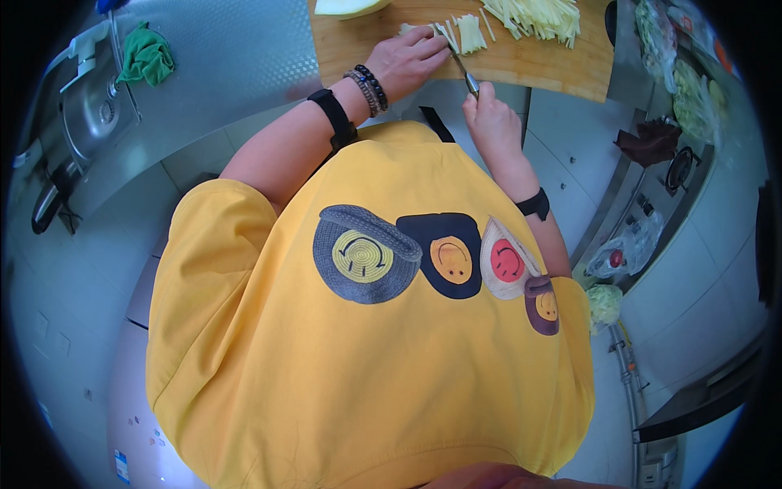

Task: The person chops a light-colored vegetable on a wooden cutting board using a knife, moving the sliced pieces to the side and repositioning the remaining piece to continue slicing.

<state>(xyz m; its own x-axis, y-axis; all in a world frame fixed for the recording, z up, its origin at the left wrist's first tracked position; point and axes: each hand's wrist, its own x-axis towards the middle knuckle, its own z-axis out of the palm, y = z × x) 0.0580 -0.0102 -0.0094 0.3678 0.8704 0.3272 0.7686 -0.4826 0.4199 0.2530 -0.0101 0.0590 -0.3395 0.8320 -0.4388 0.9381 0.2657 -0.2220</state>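
At the top of the view, my right hand [493, 119] is closed around the handle of a kitchen knife [462, 66]. The blade points away from me, over a wooden cutting board [519, 70]. Beside the blade, my left hand [415, 58] bends its fingers down on pale vegetable slices [407, 28], holding them on the board; the hand hides most of them. Just right of the blade lies a small bunch of cut strips [471, 34]. A larger heap of pale vegetable strips [537, 17] sits farther right. A big pale vegetable piece with a green rind [351, 6] rests at the board's upper left.
A stainless steel counter [244, 55] runs left to a sink [91, 119] with a green cloth [146, 56] near it. On the right stand a gas burner [679, 170], a dark cloth [650, 142] and bagged vegetables [696, 101]. A plastic bag [632, 247] lies closer.
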